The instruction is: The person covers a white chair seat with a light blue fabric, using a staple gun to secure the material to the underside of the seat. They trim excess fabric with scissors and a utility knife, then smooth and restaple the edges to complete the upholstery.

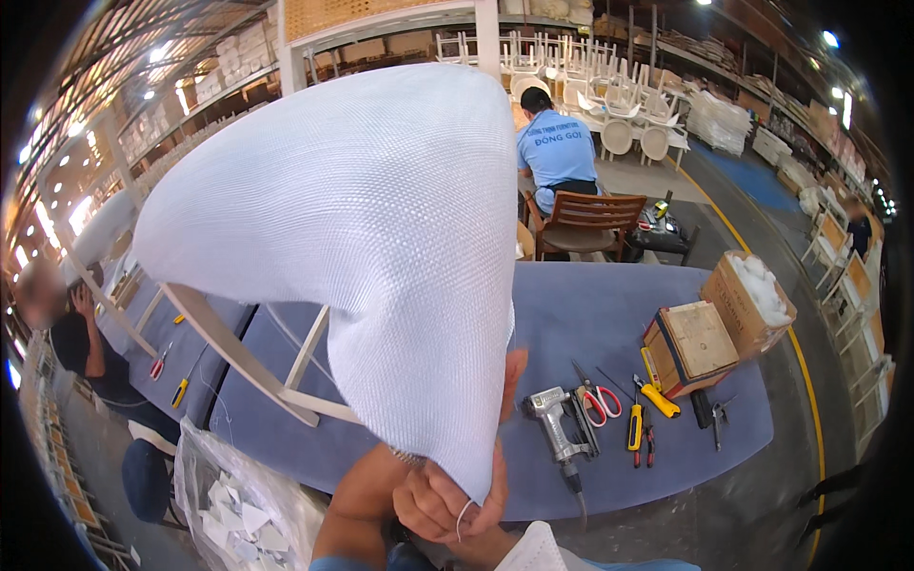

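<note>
A pale woven fabric (381,209) is stretched over a light wooden frame (233,347), raised in front of the wearer above the left part of the grey-blue table (609,295), its lower corner drawn down toward the body. The right hand (436,504) has its grip closed on that gathered corner, a thin white cord (465,519) looping out beside the fingers. The left hand (514,376) reaches behind the fabric, only fingers showing past its right edge, so I cannot tell whether its grip is open or closed. To the right on the table lie a pneumatic gun (560,423), red-handled scissors (600,405), a yellow-and-black screwdriver (634,428) and a yellow cutter (660,399), near a wood-topped box (700,338) and an open cardboard box (731,290). Below left, a clear plastic bag (190,466) contains white scraps (238,523). Beyond the table, a person in a blue shirt (562,147) sits near a brown chair (586,221); another person in dark clothes (81,343) is at far left.
</note>
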Demonstrator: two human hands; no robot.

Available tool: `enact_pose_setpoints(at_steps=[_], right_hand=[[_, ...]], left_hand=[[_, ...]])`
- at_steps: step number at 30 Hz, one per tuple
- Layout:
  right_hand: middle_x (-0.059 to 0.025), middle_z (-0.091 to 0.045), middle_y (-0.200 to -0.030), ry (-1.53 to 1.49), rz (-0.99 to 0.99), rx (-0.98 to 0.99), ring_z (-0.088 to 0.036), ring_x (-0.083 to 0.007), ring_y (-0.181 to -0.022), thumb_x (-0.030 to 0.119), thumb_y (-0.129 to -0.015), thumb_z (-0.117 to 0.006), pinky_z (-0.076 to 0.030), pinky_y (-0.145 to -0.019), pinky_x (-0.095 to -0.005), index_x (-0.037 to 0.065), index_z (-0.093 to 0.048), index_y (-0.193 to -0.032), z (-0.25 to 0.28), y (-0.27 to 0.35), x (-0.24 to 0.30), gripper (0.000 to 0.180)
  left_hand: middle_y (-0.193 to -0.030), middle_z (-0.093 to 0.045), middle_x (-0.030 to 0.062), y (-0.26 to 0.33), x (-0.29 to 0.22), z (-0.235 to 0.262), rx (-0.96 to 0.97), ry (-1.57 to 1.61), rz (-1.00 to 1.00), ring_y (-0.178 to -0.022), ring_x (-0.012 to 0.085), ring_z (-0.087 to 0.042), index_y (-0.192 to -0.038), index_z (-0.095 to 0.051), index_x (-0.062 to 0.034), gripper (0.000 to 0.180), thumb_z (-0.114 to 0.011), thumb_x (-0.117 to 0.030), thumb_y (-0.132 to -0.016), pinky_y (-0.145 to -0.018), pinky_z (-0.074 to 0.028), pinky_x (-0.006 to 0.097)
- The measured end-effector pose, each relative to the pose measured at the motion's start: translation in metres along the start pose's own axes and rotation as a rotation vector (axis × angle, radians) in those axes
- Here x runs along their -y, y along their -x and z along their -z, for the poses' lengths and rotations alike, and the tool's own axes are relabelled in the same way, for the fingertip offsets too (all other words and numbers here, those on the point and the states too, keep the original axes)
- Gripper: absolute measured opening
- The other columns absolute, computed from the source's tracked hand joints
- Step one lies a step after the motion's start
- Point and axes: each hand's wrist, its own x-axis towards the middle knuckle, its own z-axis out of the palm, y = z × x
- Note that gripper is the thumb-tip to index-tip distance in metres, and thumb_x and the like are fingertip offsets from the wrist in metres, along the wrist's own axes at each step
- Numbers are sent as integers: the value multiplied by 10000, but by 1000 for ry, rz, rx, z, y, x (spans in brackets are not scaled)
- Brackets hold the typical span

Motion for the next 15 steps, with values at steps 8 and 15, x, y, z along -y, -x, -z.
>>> enact_pose_setpoints(at_steps=[8, 15], right_hand=[[34, -437, -483, -92, 105, 379, -344, -59, -340, 482, -1033, -372, -328, -323, -194, 79, -564, -1265, 26, -5, -5, 504], [18, -490, -522, 50, -57, -44, -416, -86, -360, 346, -973, -514, -371, -338, -239, 51, -615, -1009, -9, -2, 8, 313]], left_hand=[[-1384, -584, 114, 27, 3, -2, -66, 106, 18, -1300, 331, -505, -1273, -657, -75, 508, -735, -369, -867, -1100, -316, 511], [-1368, -595, 116, 33, 6, -13, -139, 217, 13, -1316, 343, -493, -1265, -660, -77, 505, -743, -361, -856, -1126, -268, 543]])
